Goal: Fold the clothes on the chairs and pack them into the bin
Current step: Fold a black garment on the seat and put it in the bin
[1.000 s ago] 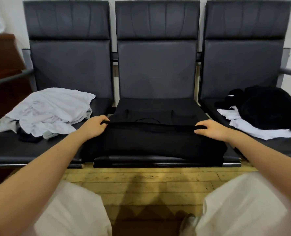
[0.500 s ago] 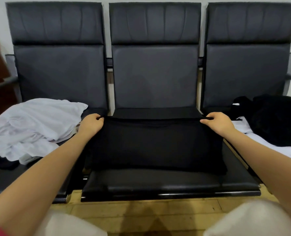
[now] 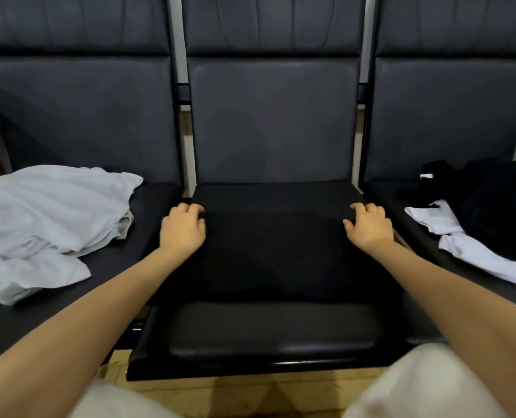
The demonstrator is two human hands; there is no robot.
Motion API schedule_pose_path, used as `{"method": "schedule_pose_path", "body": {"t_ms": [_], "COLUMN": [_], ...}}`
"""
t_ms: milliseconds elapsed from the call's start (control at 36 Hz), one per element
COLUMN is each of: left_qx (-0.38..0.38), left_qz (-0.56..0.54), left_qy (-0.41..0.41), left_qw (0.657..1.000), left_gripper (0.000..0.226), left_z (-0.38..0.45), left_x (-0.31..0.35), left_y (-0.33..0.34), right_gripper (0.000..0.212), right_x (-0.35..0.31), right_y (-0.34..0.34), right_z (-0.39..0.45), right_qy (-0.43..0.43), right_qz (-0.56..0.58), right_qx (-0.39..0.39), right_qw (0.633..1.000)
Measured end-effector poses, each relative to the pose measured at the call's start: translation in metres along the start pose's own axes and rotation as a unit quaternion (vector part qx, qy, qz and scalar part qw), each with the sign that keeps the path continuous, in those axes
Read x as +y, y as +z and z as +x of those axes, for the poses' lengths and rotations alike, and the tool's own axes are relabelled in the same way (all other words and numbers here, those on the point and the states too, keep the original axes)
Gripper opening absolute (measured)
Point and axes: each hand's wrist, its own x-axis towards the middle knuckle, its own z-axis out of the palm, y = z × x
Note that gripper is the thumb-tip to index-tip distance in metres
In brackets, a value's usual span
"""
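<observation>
Left hand [image 3: 182, 229] and right hand [image 3: 370, 226] press relaxed fingers onto the black garment [image 3: 275, 251].

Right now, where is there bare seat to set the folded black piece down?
Bare patches: the middle seat's front strip, nearer than the black garment; the left seat between the white clothes pile and the left hand. Crowded: the right seat, under the black heap and the white garment beside the right hand.
</observation>
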Motion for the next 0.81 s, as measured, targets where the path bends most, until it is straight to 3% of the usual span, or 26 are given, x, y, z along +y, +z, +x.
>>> {"method": "schedule_pose_path", "body": {"t_ms": [167, 306, 389, 500, 583, 667, 722, 806], "left_qx": [-0.078, -0.178, -0.197, -0.195, -0.191, -0.201, -0.215, -0.242], "left_qz": [-0.046, 0.011, 0.043, 0.035, 0.008, -0.033, -0.064, -0.091], "left_qy": [0.068, 0.065, 0.063, 0.050, 0.040, 0.039, 0.050, 0.075], "left_qw": [0.993, 0.982, 0.978, 0.979, 0.981, 0.978, 0.973, 0.963], "left_gripper": [0.037, 0.056, 0.061, 0.063, 0.064, 0.065, 0.064, 0.061], "left_z": [-0.031, -0.057, -0.066, -0.070, -0.074, -0.079, -0.081, -0.080], "left_x": [0.045, 0.058, 0.058, 0.064, 0.071, 0.084, 0.094, 0.108], "left_y": [-0.003, -0.007, -0.006, -0.008, -0.008, -0.007, -0.005, -0.004], "right_gripper": [0.089, 0.104, 0.092, 0.063, 0.043, 0.040, 0.040, 0.022], "right_x": [-0.004, 0.005, 0.013, 0.018, 0.013, 0.014, 0.020, 0.030], "right_y": [-0.011, -0.024, -0.033, -0.037, -0.039, -0.046, -0.051, -0.062], "right_z": [-0.021, -0.041, -0.049, -0.065, -0.072, -0.071, -0.067, -0.063], "right_qy": [0.095, 0.159, 0.170, 0.120, 0.096, 0.160, 0.217, 0.258], "right_qz": [0.046, 0.085, 0.068, 0.047, 0.154, 0.368, 0.456, 0.565], "right_qx": [-0.072, -0.063, -0.112, -0.155, -0.154, -0.149, -0.150, -0.132], "right_qw": [0.992, 0.982, 0.977, 0.980, 0.971, 0.904, 0.850, 0.773]}}
